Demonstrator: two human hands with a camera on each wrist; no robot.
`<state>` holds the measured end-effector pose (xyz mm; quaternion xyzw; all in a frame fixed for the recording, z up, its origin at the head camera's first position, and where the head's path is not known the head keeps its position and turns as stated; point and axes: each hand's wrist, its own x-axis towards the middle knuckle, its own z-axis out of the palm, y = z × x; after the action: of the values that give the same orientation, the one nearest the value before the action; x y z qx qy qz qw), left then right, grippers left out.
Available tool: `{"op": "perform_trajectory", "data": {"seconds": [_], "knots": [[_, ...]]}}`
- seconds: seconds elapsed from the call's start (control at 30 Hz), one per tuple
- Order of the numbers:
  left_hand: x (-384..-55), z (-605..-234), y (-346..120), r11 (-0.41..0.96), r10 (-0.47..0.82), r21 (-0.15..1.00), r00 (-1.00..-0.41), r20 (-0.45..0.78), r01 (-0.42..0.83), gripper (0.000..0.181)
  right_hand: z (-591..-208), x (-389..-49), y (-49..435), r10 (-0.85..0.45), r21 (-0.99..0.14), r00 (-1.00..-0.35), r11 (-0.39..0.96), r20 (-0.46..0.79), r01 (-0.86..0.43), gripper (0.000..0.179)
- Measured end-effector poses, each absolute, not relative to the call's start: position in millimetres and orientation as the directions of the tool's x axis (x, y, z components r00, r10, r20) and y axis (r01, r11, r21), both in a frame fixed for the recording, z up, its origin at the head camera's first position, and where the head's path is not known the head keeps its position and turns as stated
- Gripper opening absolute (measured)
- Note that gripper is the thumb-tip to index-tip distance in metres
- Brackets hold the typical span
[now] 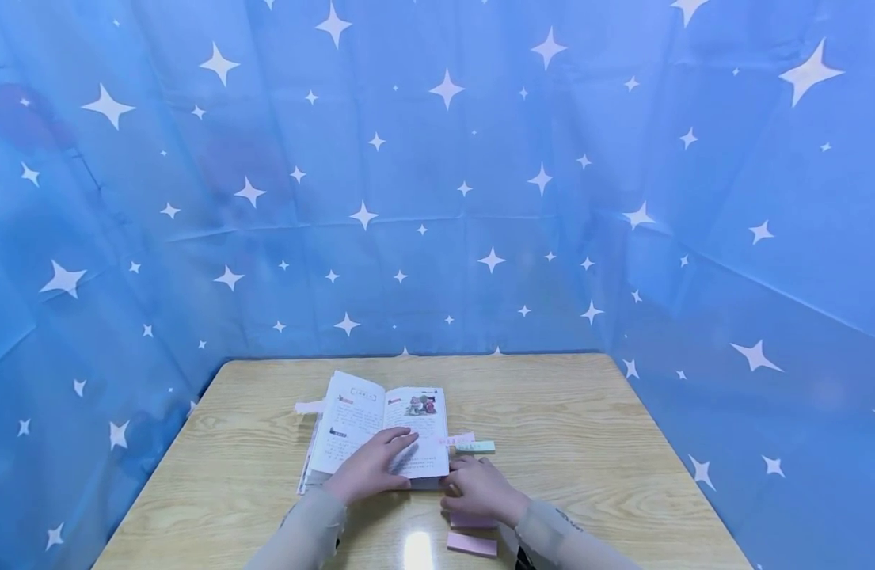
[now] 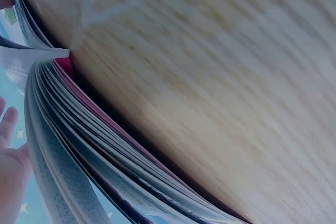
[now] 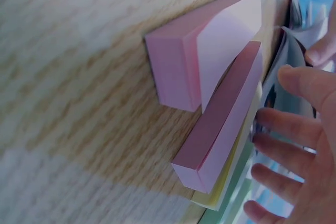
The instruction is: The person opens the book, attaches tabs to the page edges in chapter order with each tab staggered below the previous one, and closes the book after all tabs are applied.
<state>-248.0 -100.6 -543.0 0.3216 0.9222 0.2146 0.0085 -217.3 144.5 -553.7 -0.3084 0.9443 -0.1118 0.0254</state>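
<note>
An open book (image 1: 355, 408) with printed text and a coloured picture lies on the table. My left hand (image 1: 376, 463) spreads over its right page, fingers fairly straight; part of this hand (image 2: 11, 174) shows beside the page edges in the left wrist view. My right hand (image 1: 480, 487) is at the book's lower right corner. In the right wrist view the right hand (image 3: 302, 135) has its thumb apart from its loosely bent fingers, close to the page edges; contact is unclear. Below that hand are pink sticky-note pads (image 3: 218, 124), with yellow and green layers (image 3: 226, 182) beside them.
Pink (image 1: 457, 438) and green (image 1: 475, 447) paper tabs jut from the book's right side, and a pale tab (image 1: 309, 408) from its left. A pink pad (image 1: 473, 545) lies near the front of the wooden table (image 1: 565, 427). A starry blue curtain (image 1: 437, 174) hangs behind.
</note>
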Motion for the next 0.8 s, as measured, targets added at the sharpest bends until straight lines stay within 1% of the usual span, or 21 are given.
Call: {"op": "perform_trajectory", "data": {"seconds": [0.1,0.23,0.33,0.43,0.53,0.6,0.67,0.8], "knots": [[-246.8,-542.4,-100.8,0.703,0.594,0.409,-0.796,0.113,0.582,0.079,-552.6,-217.3,144.4,-0.588,-0.229,-0.809,0.786,0.010,-0.574,0.021],[-246.3,-542.7,-100.6,0.703,0.598,0.392,-0.792,0.124,0.593,0.076,-548.0,-217.2,145.7,-0.593,-0.239,-0.805,0.781,0.009,-0.577,0.022],[-245.7,-543.7,-100.9,0.700,0.603,0.373,-0.784,0.148,0.609,0.074,-543.0,-218.4,148.8,-0.594,-0.244,-0.803,0.772,0.053,-0.587,0.021],[-245.0,-544.2,-101.6,0.686,0.611,0.362,-0.770,0.187,0.632,0.069,-539.2,-222.0,151.4,-0.572,-0.252,-0.811,0.773,0.120,-0.582,0.024],[-243.9,-543.6,-102.4,0.671,0.611,0.360,-0.759,0.226,0.648,0.064,-536.7,-225.4,152.3,-0.555,-0.276,-0.816,0.769,0.160,-0.577,0.014],[-243.4,-543.3,-102.8,0.668,0.609,0.357,-0.755,0.244,0.654,0.062,-535.8,-226.2,151.7,-0.572,-0.294,-0.805,0.751,0.160,-0.592,0.015],[-243.4,-544.0,-103.2,0.668,0.606,0.350,-0.753,0.258,0.657,0.063,-535.4,-225.5,150.2,-0.610,-0.295,-0.779,0.725,0.144,-0.622,0.024],[-244.3,-546.5,-104.0,0.676,0.595,0.327,-0.751,0.286,0.661,0.069,-537.5,-224.2,145.2,-0.685,-0.273,-0.718,0.673,0.123,-0.688,0.024]]}}
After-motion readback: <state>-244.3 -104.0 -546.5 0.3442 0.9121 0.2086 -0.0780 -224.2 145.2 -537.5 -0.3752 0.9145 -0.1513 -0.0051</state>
